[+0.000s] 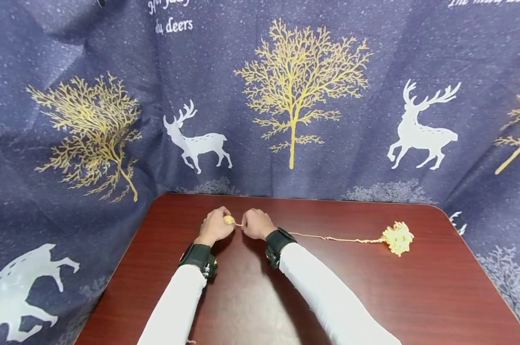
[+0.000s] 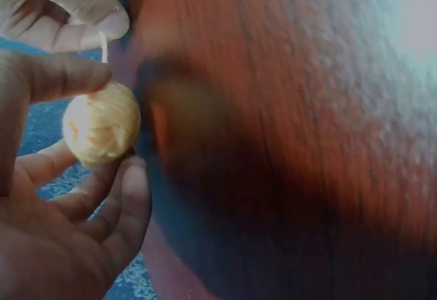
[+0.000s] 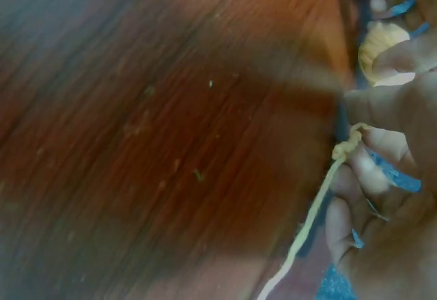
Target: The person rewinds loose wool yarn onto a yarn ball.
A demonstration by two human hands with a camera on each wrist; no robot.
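A small ball of pale yellow yarn [image 2: 102, 124] is held between the thumb and fingers of my left hand [image 1: 215, 226]. From the ball a short strand runs across to my right hand [image 1: 258, 224], which pinches it between thumb and fingertips. Just past that pinch, a small knot or kink [image 3: 347, 144] shows in the yarn in the right wrist view. The strand [image 1: 329, 238] continues rightward over the table to a loose, tangled heap of the same yarn [image 1: 398, 238]. Both hands are close together near the table's far edge.
The reddish-brown wooden table [image 1: 251, 306] has rounded far corners. Behind it and at the sides hangs a dark blue cloth [image 1: 329, 158] printed with white deer and golden trees. Each wrist carries a black strap [image 1: 278, 242] with a camera.
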